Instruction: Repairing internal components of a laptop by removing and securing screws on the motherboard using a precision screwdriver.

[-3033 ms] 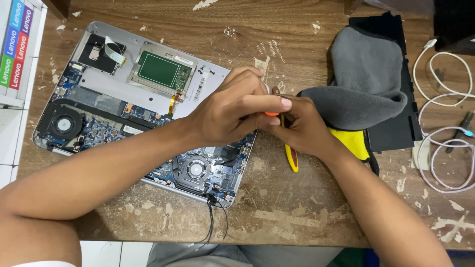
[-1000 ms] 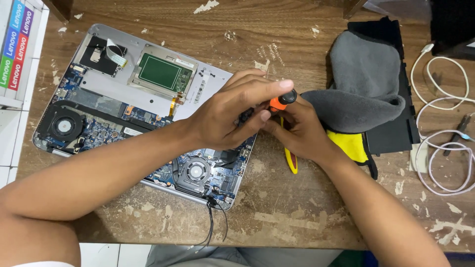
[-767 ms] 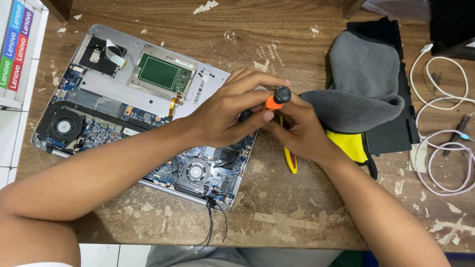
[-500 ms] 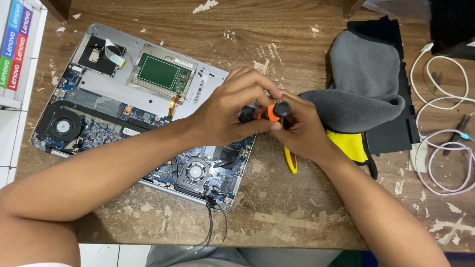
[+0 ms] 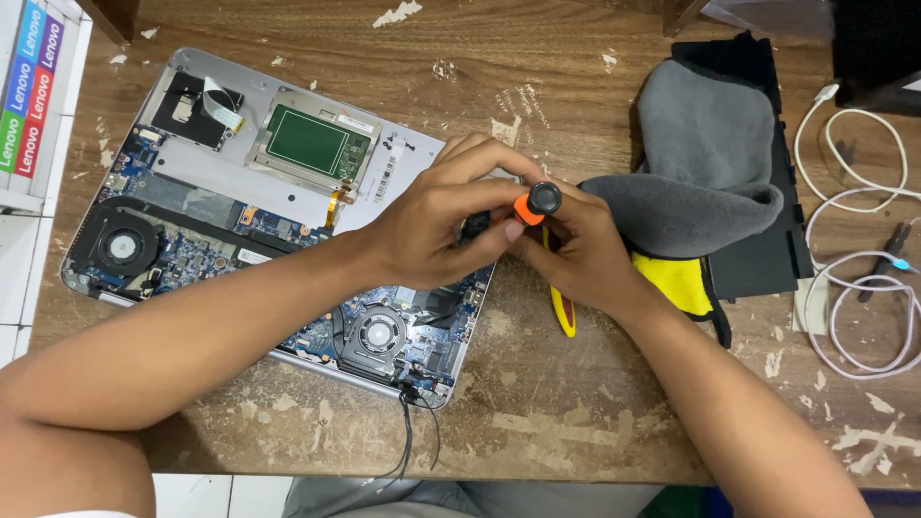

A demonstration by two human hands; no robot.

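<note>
An opened silver laptop base with exposed circuit board [image 5: 240, 230] lies on the worn wooden surface [image 5: 576, 403]. The left hand [image 5: 436, 225] and right hand [image 5: 585, 254] grasp an orange-and-black screwdriver [image 5: 537, 201], now raised upright over its right edge, where earlier it lay hidden.

1. My left hand [image 5: 436, 225] and right hand [image 5: 576, 254] meet around the screwdriver [image 5: 537, 201], which stands upright between them over the near right corner of the opened laptop [image 5: 240, 240].
2. The laptop spreads out left of my grip, on the wooden table [image 5: 595, 403].
3. Just right of the grip lies a folded cloth [image 5: 705, 173], on a flat pad [image 5: 758, 259].
4. Further right lie coiled cables [image 5: 863, 288].
5. A second tool [image 5: 564, 315] lies under my right hand.
</note>
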